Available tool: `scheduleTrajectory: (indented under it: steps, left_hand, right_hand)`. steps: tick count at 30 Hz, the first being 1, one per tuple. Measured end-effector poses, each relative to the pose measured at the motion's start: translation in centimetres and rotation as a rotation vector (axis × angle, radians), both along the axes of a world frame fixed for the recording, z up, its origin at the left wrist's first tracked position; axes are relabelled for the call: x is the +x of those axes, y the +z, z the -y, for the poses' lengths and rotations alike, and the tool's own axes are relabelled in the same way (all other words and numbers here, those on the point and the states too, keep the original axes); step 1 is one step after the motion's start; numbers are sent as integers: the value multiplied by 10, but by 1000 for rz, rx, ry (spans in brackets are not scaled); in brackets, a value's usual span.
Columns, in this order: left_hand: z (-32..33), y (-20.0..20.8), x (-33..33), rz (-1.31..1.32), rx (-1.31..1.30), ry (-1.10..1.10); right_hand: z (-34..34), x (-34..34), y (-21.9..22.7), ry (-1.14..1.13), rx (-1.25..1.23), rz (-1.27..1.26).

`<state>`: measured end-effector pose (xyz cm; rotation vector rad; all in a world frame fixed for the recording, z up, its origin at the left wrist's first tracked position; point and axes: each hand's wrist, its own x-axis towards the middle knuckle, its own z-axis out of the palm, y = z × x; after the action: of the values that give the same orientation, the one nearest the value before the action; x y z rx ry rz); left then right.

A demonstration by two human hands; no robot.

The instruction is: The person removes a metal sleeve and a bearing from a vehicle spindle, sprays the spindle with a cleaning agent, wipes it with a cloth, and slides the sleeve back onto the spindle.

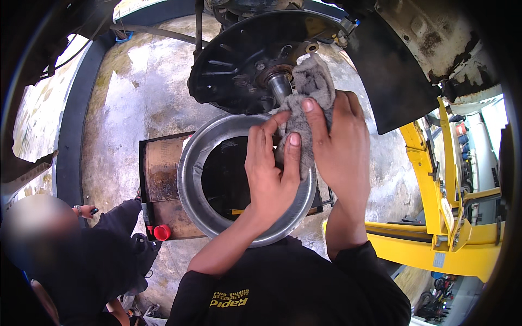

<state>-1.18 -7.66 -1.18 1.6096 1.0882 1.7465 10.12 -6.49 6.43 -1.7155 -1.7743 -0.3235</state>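
Both my hands are closed on a grey, fluffy rag, bunched up beside a bare metal spindle. My left hand pinches the rag's lower left part between thumb and fingers. On the other side, my right hand presses its thumb onto the cloth, with its other fingers partly hidden behind it. The rag touches or nearly touches the spindle's right side. Behind the spindle is a round black brake backing plate. A wide metal basin with dark contents sits below my hands.
A shallow tray lined with stained cardboard lies under the basin, with a red cap at its corner. Another person is at the lower left. A yellow lift arm stands at right, near a dark flap.
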Motion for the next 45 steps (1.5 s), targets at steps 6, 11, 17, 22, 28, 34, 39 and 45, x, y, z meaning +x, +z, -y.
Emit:
scheduleTrajectory:
  steps: [6, 11, 17, 22, 28, 34, 39, 45]
  left_hand:
    - [-11, -21, 15, 324, -173, 20]
    - [-15, -14, 11, 323, -231, -6]
    - [50, -38, 7, 120, 162, -124]
    - [29, -9, 10, 230, 92, -33]
    - [0, -24, -6, 552, -244, 11]
    - [0, -51, 13, 750, -322, -294]
    - [-19, -20, 12, 186, 18, 123]
    - [-32, -31, 29, 325, 22, 135]
  right_hand:
    - [-38, -26, 13, -60, -385, 78]
    - [-35, -26, 14, 42, -207, 307]
    - [42, 16, 17, 119, -360, 125]
    - [36, 16, 0, 28, 93, -301]
    - [-13, -38, -25, 22, -88, 209]
    - [-55, -64, -6, -99, -415, 465]
    - [-71, 5, -4, 221, -721, -882]
    - [-58, -13, -6, 208, -642, -922]
